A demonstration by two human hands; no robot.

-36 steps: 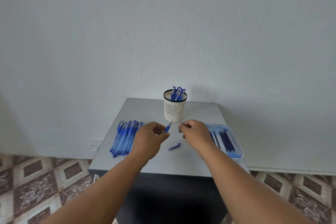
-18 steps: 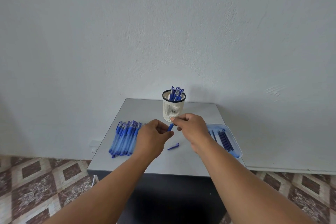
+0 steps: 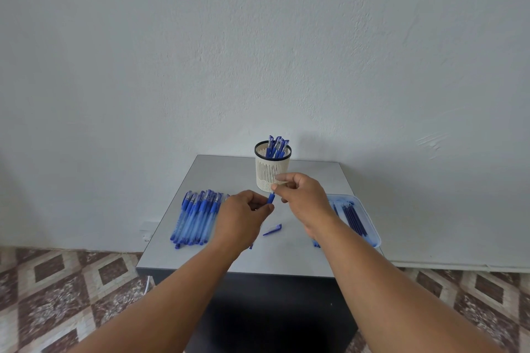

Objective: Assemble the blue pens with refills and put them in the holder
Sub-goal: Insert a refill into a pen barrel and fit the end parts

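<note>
1. A row of translucent blue plastic pens (image 3: 198, 216) lies at the left of the grey table (image 3: 286, 255), waiting for refills.
2. The left hand (image 3: 243, 219) curls round a blue pen barrel (image 3: 270, 198), only its end showing.
3. A loose blue cap (image 3: 272, 229) lies on the table between the hands.
4. The right hand (image 3: 304, 198), a second ago apart, has closed in and risen; its fingertips (image 3: 276, 187) pinch something too thin to make out, probably a refill entering the barrel.
5. Behind stands the cream mesh holder (image 3: 272, 170), already with pens in it; the blue tray of dark refills (image 3: 370, 226) lies at the right.
</note>
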